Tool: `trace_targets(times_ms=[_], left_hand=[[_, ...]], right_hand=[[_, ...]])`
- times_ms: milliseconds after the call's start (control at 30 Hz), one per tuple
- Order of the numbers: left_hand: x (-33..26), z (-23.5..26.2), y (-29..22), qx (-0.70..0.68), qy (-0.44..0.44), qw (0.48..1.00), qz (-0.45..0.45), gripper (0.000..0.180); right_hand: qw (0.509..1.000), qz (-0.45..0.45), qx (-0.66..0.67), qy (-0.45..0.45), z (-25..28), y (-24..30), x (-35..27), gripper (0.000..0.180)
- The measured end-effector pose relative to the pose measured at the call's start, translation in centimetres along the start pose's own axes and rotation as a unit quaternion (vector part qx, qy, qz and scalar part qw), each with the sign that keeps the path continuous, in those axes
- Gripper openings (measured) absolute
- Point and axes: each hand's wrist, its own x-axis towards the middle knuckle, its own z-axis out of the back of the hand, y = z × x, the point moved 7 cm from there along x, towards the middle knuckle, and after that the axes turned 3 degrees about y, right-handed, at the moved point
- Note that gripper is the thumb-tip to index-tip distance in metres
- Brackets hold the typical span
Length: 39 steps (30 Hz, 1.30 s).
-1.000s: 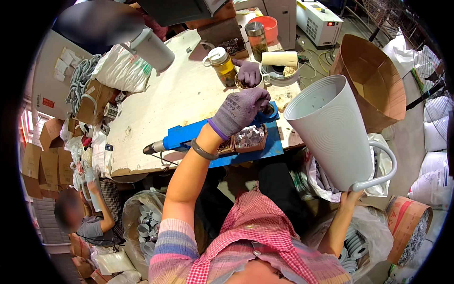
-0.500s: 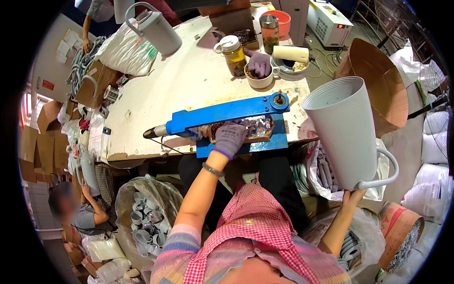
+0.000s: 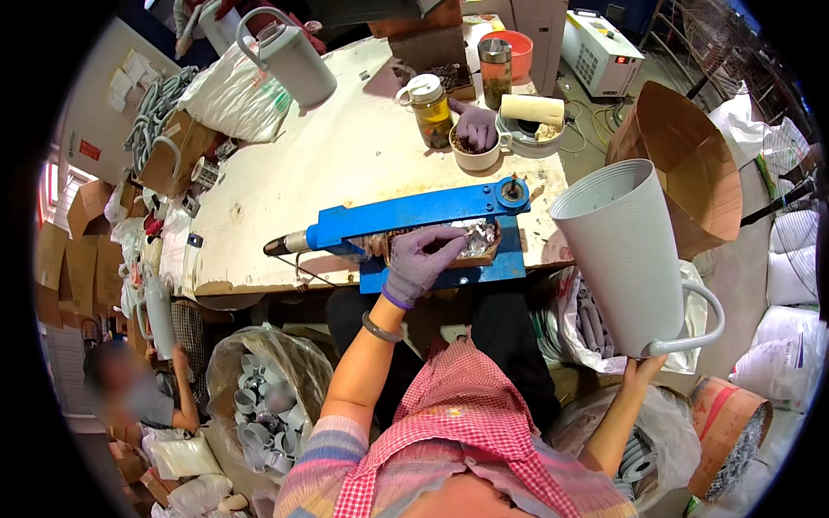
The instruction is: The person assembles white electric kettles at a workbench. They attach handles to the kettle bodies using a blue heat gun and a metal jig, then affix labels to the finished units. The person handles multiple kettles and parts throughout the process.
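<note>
My left hand (image 3: 420,266), in a purple-grey glove, hovers over a small box of shiny metal bits (image 3: 477,239). Its thumb and fingertips are pinched together, and whatever they hold is too small to make out. The box sits under the arm of a blue bench tool (image 3: 410,212) with a round head at its right end. At the right, my bare right hand (image 3: 643,369) grips the lower end of a tall grey watering can (image 3: 617,259), beside the foot of its curved handle. The can's wide ribbed mouth tilts up and to the left; my fingers are partly hidden behind it.
On the white table (image 3: 285,198) stand another grey watering can (image 3: 296,67), a jar of yellow liquid (image 3: 429,112) and a cup (image 3: 477,158) with a glove on it. Bags of grey parts (image 3: 268,406) flank my legs. A cardboard box (image 3: 691,164) stands right; a co-worker (image 3: 142,388) sits left.
My left hand has lifted out of the box, its fingers going from down among the metal bits to a pinch above them. The held watering can has dropped slightly.
</note>
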Motion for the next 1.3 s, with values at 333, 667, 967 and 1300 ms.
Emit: trace_targets(times_ms=[333, 667, 967, 1300], left_hand=[[6.9, -3.8, -10.3, 0.346, -0.015, 0.846, -0.404, 0.023], [6.4, -2.3, -10.6, 0.319, -0.011, 0.884, -0.342, 0.029], [2.8, -3.5, -4.1, -0.108, 0.076, 0.989, 0.063, 0.035], [-3.8, 7.4, 0.2, -0.127, -0.229, 0.963, 0.068, 0.039]], right_hand=[[0.999, 0.043, 0.002, 0.034, 2.0, -0.2, 1.8, 0.042], [0.988, 0.109, -0.073, 0.084, -1.5, 4.8, 4.2, 0.046], [0.816, 0.333, -0.373, 0.290, -20.8, 13.0, 6.9, 0.030], [0.824, 0.255, -0.275, 0.425, -36.3, 1.3, -3.4, 0.029]])
